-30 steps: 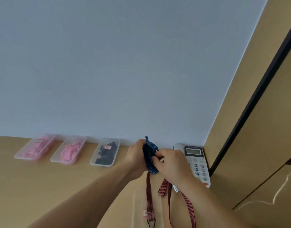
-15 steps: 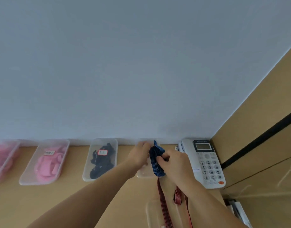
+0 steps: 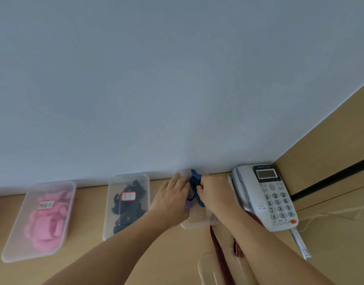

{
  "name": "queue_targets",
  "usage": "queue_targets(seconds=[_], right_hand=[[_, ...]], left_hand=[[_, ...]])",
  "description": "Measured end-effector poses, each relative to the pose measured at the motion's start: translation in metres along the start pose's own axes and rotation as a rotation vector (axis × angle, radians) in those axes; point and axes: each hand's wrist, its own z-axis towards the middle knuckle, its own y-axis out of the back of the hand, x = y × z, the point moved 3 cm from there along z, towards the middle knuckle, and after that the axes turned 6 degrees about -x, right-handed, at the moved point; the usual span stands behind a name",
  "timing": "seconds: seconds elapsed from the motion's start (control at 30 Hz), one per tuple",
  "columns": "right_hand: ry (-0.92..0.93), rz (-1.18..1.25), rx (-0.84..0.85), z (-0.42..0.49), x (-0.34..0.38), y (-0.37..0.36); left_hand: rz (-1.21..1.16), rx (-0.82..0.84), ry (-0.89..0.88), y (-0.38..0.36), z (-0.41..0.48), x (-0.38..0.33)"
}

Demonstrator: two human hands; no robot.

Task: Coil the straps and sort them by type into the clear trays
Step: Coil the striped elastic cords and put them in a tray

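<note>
Versus half a second back: holds the coil in about the same spot, level with the phone's top edge. Has let go with the left hand (image 3: 172, 199), its fingers now straight and flat at 9 o'clock of the coil rather than wrapped round it. Cannot tell if it touches the coil. Still pinches the blue coiled strap (image 3: 195, 179) from 3 o'clock with the curled fingers of the right hand (image 3: 213, 194). Now shows a small purple tag (image 3: 188, 203) hanging at 7 o'clock under the coil.

Strap: flat woven webbing, dark blue with lighter edge lines, wound into an upright oval loop. Held over the far end of the clear tray (image 3: 199, 222), close to the pale matte wall (image 3: 177, 79).

Trays: thin translucent plastic, rectangular with rounded corners, lined up along the wall.
- At 9 o'clock of the hands: black-strap tray (image 3: 126, 204) with a red-bordered white label.
- Further toward 9: pink-strap tray (image 3: 41, 219) with a similar label, holding soft bundled pink webbing.

At 3 o'clock: grey-white desk phone (image 3: 267, 196) in smooth plastic, with an LCD window, round keys and one orange key.

At 5 o'clock: red-and-black striped strap (image 3: 220, 256), flat ribbed webbing running under the right forearm and across the bottom tray (image 3: 207, 270).

Desk (image 3: 84, 254): matte light wood laminate. Same finish on the side panel (image 3: 331, 140), crossed by a black strip.
</note>
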Motion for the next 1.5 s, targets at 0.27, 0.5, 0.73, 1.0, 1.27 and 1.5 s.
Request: queue_targets(seconds=[0.27,0.5,0.73,1.0,1.27,1.5], right_hand=[[0.015,-0.035,-0.034,0.01,-0.011,-0.01],[0.109,-0.143,-0.002,0.013,-0.004,-0.033],[0.155,-0.17,0.004,0.013,-0.018,-0.046],[0.166,-0.04,0.022,0.009,-0.023,-0.043],[0.114,-0.001,-0.067,0.001,-0.027,-0.043],[0.147,0.031,-0.055,-0.005,-0.027,-0.035]], left_hand=[[-0.02,-0.117,-0.012,0.002,0.009,0.005],[-0.01,-0.121,-0.035,-0.001,0.009,0.003],[-0.083,-0.198,-0.046,0.007,0.006,0.004],[0.002,-0.143,0.001,-0.002,0.008,0.008],[0.06,-0.107,0.051,-0.01,0.007,0.008],[-0.013,-0.092,0.082,-0.007,0.008,0.004]])
